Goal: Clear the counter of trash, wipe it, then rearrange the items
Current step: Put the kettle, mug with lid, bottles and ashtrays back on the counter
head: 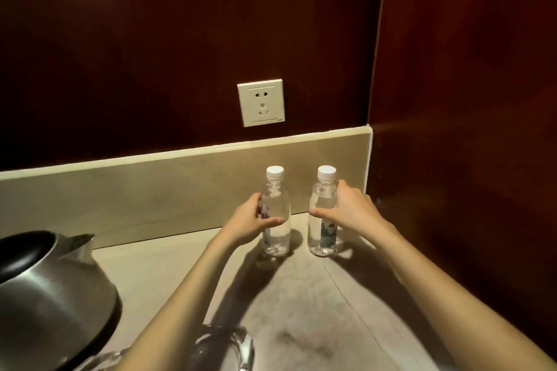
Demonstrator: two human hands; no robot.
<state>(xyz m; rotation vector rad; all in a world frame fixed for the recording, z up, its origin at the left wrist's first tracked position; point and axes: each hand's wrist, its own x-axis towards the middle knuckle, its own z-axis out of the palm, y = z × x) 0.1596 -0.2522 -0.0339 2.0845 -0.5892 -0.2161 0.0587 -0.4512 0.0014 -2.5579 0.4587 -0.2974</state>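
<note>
Rearranging stage, head view. Two clear plastic water bottles with white screw caps stand upright, near each other but apart, at the back right corner of the pale stone worktop [301,295], just in front of the beige backsplash [150,187]. The left hand [247,220] curls round the left bottle [275,214], thumb across its front; the right hand [349,208] likewise wraps the right bottle [323,214], thumb forward and fingers behind. Each grip sits at mid-body, probably so the bottles stay vertical while being lined up side by side against the wall. A brushed steel kettle with a black lid [51,280] occupies the left foreground; a clear glass object [226,349], partly hidden, lies nearest the viewer. A cream wall socket [261,102] sits above.
</note>
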